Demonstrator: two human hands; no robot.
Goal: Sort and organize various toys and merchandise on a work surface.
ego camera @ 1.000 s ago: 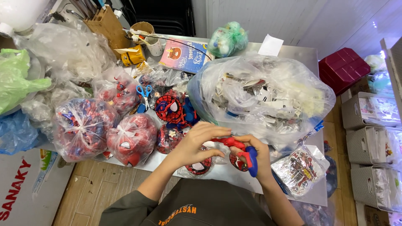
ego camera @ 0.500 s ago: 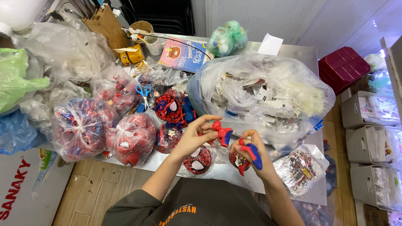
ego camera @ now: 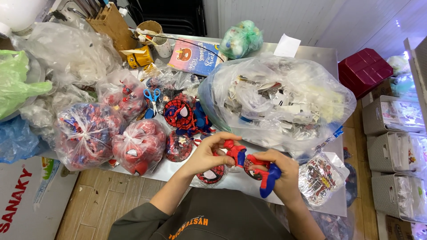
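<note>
Both hands' grip closed on glossy red-blue plastic figure (ego camera: 249,165), left hand (ego camera: 208,153), right hand (ego camera: 282,175).

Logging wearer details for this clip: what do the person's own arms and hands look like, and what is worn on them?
Both forearms are bare: the olive-green sleeves of the top end near the elbows. That top carries orange lettering across the chest. The left hand and right hand are ungloved, with no rings, watch or bracelets visible. No cables or markings show on either arm.
</note>
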